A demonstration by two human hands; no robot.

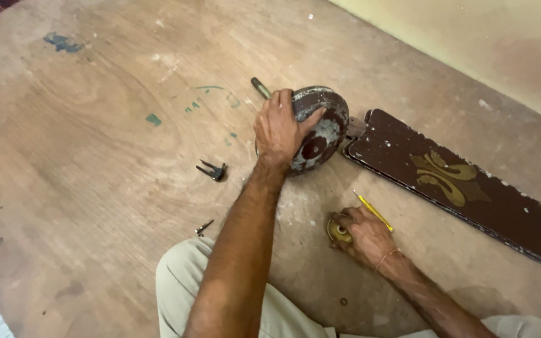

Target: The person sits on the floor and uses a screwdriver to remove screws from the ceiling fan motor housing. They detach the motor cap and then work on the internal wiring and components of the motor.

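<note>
Left hand [280, 131] clamped over top of fan motor [317, 128], propped on edge on floor [95, 156]; shaft [260, 87] juts up-left. Right hand [364, 235] closed on small brass part [338, 231], yellow screwdriver [374, 211] under fingers. Risk: tilted motor could roll or tip if grip slackens, levering attached blade [464, 188]; loose screws [211, 170] could scatter. Motor: dark brown, paint worn, dusty grey patches.

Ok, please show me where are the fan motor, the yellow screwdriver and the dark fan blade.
fan motor [324, 128]: head view, on the worn round housing beside the left hand [278, 128].
yellow screwdriver [374, 211]: head view, mid-shaft, above the right hand [364, 235].
dark fan blade [471, 194]: head view, flat face past the gold ornament.
</note>
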